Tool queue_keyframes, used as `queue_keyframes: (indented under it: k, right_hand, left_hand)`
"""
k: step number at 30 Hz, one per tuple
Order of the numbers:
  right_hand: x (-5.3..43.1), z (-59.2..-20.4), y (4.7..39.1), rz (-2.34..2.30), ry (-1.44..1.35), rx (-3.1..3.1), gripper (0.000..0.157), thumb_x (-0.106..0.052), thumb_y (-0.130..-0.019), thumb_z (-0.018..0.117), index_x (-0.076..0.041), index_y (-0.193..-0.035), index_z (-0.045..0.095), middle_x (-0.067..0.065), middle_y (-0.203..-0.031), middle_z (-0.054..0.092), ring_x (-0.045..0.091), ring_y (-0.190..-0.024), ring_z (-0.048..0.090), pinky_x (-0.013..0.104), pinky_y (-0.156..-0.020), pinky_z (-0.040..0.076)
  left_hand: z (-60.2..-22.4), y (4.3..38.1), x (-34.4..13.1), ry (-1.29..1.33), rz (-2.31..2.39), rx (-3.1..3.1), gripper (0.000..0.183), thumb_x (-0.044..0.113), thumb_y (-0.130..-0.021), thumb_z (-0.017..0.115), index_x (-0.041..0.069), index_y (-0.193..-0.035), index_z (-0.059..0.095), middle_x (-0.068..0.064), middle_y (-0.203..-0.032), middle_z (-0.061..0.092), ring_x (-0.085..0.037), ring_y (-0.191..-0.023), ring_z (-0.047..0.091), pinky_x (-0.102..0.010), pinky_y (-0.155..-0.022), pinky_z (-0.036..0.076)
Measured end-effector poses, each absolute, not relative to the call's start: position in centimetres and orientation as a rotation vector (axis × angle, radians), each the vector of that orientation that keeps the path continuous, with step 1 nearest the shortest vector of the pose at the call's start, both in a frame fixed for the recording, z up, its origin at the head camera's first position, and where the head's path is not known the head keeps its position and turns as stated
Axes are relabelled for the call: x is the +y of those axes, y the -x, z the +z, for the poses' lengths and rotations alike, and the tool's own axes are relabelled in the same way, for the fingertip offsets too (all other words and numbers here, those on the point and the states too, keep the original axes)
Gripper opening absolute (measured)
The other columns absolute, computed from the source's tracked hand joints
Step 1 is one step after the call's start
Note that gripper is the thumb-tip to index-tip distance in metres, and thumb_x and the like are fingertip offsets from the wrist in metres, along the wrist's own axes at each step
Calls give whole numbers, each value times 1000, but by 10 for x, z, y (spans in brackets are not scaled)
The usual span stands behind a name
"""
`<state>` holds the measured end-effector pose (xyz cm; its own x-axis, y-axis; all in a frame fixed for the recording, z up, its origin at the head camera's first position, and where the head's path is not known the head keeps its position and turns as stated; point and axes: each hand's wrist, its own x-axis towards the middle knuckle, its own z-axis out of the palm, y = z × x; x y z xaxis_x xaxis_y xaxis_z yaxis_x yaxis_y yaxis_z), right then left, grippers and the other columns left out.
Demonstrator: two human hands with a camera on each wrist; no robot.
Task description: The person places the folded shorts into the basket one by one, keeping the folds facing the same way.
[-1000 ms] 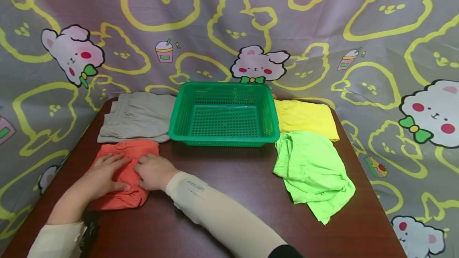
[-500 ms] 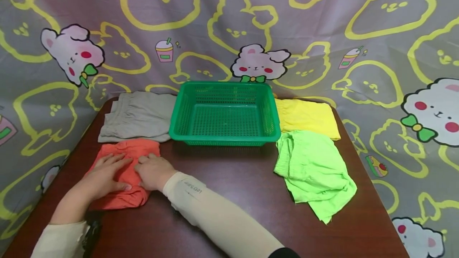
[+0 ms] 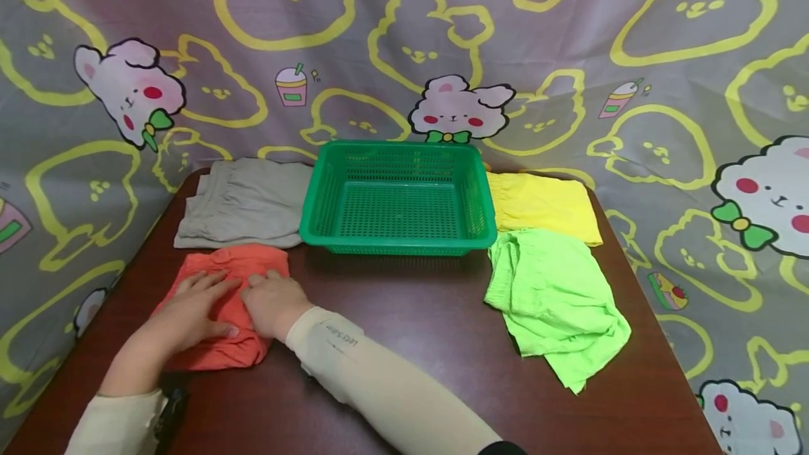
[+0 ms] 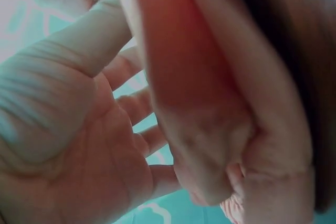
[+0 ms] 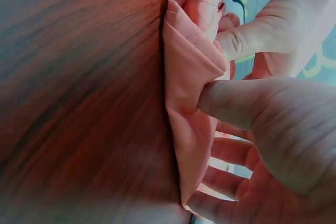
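Note:
A folded red-orange pair of shorts point(image 3: 243, 258) lies on the table's left side. My left hand point(image 3: 192, 314) rests on its left part, fingers spread and nearly straight. On its right part lies my right hand point(image 3: 274, 304), with the fingertips touching the cloth. In the left wrist view, the left palm point(image 4: 84, 140) faces the raised folds of the shorts point(image 4: 184, 66). From the right wrist, the right thumb point(image 5: 231, 100) presses against the folded side of the shorts point(image 5: 184, 77), and the other fingers reach out over them. Some fingertips are hidden.
A green plastic basket point(image 3: 398, 248) stands at the back middle. Folded grey shorts point(image 3: 253, 202) lie to its left, and a folded yellow garment point(image 3: 546, 209) to its right. Crumpled lime-green shorts point(image 3: 556, 300) sit nearer on the right. A patterned curtain point(image 3: 354, 20) hangs behind the table.
The right side of the red-orange shorts has shifted slightly to the right. Both hands stay on the cloth, and the left has slid a little to the right.

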<state>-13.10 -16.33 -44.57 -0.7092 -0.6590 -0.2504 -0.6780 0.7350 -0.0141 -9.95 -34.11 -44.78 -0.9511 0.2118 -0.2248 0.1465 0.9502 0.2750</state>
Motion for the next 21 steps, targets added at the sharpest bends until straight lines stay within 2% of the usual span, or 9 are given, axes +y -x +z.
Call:
queue_keyframes:
  k: [7, 13, 21]
  right_hand:
    - [-155, -444, 132, 86, 1063, 2709, 47, -50, -97, 65, -46, -143, 55, -21, -145, 46, 9, -130, 44, 30, -98, 51]
    - [-148, -444, 132, 84, 1068, 2696, 51, -53, -96, 65, -44, -145, 54, -20, -148, 45, 10, -133, 43, 31, -102, 48]
    - [-137, -441, 131, 88, 1094, 2690, 54, -52, -95, 67, -41, -146, 53, -19, -147, 46, 10, -129, 44, 29, -100, 49]
  left_hand:
    - [-449, 98, -332, -237, 361, 2849, 92, 40, -73, 91, 1, -147, 51, -35, -152, 36, -61, -138, 20, -80, -101, 29]
    - [-448, 96, -323, -236, 350, 2839, 93, 43, -74, 90, 3, -148, 50, -33, -154, 35, -60, -139, 20, -82, -98, 32]
    - [-448, 94, -310, -185, 302, 2812, 98, 46, -73, 89, 3, -150, 47, -33, -155, 32, -59, -140, 18, -84, -95, 31]
